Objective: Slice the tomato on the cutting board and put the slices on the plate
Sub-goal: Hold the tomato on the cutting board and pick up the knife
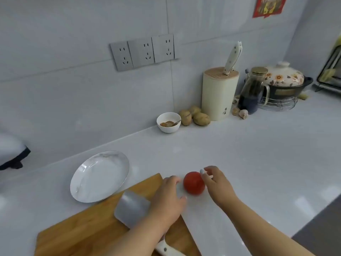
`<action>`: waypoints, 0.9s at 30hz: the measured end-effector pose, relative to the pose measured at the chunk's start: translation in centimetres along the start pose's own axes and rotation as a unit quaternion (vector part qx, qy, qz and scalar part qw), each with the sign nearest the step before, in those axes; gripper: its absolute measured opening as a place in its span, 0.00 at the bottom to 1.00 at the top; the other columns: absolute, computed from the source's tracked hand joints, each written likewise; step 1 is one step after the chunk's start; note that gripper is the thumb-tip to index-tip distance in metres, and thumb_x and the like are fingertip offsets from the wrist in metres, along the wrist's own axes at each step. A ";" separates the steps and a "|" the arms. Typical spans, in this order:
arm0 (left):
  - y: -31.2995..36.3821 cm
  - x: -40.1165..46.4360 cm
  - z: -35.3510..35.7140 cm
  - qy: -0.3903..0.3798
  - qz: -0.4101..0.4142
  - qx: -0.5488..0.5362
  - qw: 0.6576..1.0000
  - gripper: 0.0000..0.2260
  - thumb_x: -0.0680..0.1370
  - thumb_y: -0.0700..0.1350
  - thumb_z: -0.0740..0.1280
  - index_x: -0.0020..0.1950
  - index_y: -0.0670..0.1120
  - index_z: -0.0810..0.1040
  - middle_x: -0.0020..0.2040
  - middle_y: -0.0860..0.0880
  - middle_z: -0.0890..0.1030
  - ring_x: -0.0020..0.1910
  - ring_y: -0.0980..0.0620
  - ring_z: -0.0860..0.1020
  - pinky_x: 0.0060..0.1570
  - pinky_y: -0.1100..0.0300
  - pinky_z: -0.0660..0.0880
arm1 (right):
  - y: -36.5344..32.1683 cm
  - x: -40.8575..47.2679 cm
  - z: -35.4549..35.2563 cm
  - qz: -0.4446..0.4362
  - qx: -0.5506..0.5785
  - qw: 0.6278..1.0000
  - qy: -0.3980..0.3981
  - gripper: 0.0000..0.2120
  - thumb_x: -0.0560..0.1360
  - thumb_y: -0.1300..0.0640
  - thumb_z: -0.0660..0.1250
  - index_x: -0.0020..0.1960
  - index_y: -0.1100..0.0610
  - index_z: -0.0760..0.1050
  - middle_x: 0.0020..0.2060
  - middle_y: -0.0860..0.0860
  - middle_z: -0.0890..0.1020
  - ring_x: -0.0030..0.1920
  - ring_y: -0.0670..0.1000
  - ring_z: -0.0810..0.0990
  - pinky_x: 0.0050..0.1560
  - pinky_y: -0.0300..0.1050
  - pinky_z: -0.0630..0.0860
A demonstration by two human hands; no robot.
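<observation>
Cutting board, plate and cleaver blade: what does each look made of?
The cutting board looks like wood or bamboo: warm brown with faint grain, matte. The plate seems glazed ceramic, white with grey marbling and glossy highlights, though melamine can't be ruled out. The cleaver blade appears to be steel, dull grey with a brushed sheen.

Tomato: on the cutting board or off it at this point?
Off. The tomato sits whole on the white counter, just past the cutting board edge, between both hands.

Red tomato (194, 183), marbled white plate (99, 177), tan wooden cutting board (88, 228), grey cleaver blade (132, 211), flower-patterned pot lid (283, 75).
</observation>
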State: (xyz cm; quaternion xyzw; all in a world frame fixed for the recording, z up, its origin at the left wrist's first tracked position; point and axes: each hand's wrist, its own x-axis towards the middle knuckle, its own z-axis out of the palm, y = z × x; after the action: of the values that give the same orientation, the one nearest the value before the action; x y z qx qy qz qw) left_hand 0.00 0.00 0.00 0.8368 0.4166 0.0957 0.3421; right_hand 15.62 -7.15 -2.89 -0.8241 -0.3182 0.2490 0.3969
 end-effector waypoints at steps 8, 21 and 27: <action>2.0 5.9 3.9 -0.079 -0.027 0.088 0.993 0.22 0.70 0.51 0.67 0.62 0.50 0.68 0.58 0.49 0.75 0.55 0.47 0.74 0.54 0.53 0.74 | -0.1 1.3 1.0 0.072 0.116 0.989 -0.047 0.27 0.82 0.41 0.49 0.51 0.60 0.77 0.46 0.59 0.83 0.48 0.57 0.82 0.49 0.45 0.75; -1.7 1.5 -2.3 0.095 -0.030 -0.011 0.995 0.35 0.62 0.59 0.77 0.65 0.57 0.66 0.59 0.59 0.73 0.55 0.57 0.73 0.51 0.65 0.70 | -6.8 -2.2 2.5 -0.026 0.173 0.979 -0.100 0.22 0.83 0.45 0.51 0.51 0.55 0.79 0.42 0.45 0.80 0.49 0.50 0.80 0.55 0.47 0.74; -7.4 -4.8 -7.0 0.201 -0.073 -0.053 0.975 0.36 0.60 0.57 0.78 0.65 0.56 0.68 0.58 0.58 0.70 0.54 0.59 0.72 0.51 0.66 0.70 | -10.2 -5.1 9.2 -0.113 0.124 0.961 -0.219 0.10 0.80 0.52 0.63 0.58 0.50 0.78 0.48 0.45 0.78 0.48 0.45 0.77 0.49 0.36 0.72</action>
State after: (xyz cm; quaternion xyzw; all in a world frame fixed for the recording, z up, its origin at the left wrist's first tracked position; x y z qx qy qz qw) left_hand -10.85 2.88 1.03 0.7483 0.5313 0.2584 0.3017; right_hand 2.76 -1.34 1.09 -0.6530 -0.4548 0.4142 0.4419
